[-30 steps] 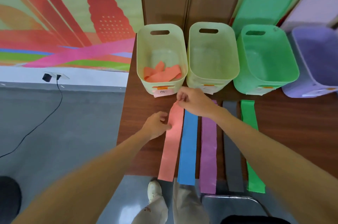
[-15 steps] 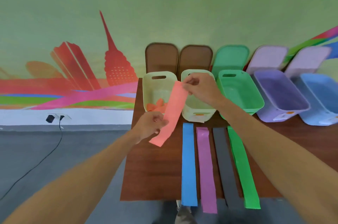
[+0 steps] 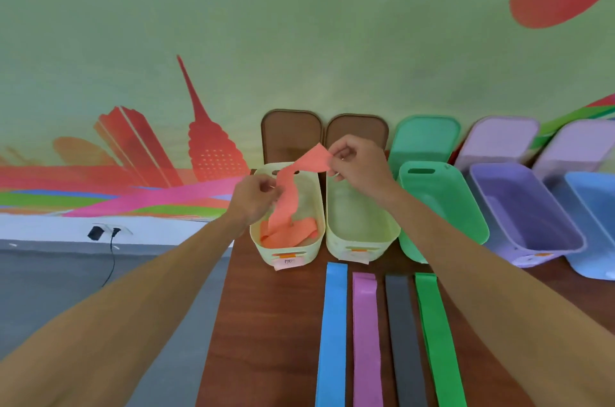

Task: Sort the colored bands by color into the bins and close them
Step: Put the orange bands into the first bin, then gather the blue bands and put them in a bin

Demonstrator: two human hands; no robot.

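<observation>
Since the frame half a second back, the long salmon-orange band (image 3: 289, 193) has been carried from in front of the bins to above the leftmost pale-yellow plastic bin (image 3: 266, 253). Its lower end is now draped inside, onto the crumpled orange bands (image 3: 296, 235) lying in that bin.

Fingers: the upper end is pinched between thumb and curled fingers of the right hand (image 3: 357, 167). Mid-length is pinched by thumb and fingertips of the left hand (image 3: 256, 198), the other fingers curled in. The band is noted as thin, flat and matte, bent in a curve between the two hands.

Ranged rightward, all uncovered, are the second pale-yellow bin (image 3: 362, 242), green bin (image 3: 442, 207), lilac bin (image 3: 525, 217) and pale-blue bin (image 3: 592, 207); walls are smooth, corners rounded.

Lids are stood against the wall behind: brown lids (image 3: 289, 130), green lid (image 3: 426, 137), lilac lids (image 3: 499, 140).

On the dark wood-grain table (image 3: 266, 323) four flat strips are laid side by side: blue band (image 3: 332, 333), purple band (image 3: 366, 340), dark-grey band (image 3: 404, 340), green band (image 3: 436, 340)
</observation>
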